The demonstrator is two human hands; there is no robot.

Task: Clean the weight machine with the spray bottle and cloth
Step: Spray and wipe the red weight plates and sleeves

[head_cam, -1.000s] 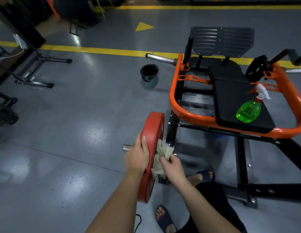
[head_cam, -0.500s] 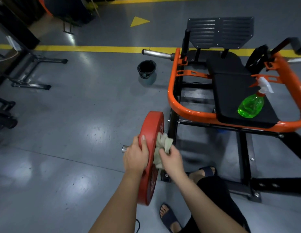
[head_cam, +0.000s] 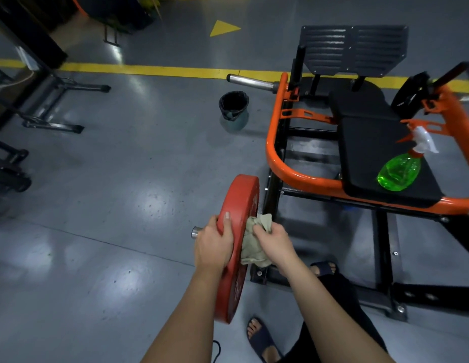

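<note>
Floor same; R hand w/ cloth higher on plate; L hand unmoved.

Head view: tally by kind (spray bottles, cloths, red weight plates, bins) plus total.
spray bottle: 1
cloth: 1
red weight plate: 1
bin: 1
Total: 4

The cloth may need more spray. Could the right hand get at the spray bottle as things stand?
Probably, with a lean: the spray bottle lies uncovered on the seat pad, but the right hand grips the cloth.
</note>
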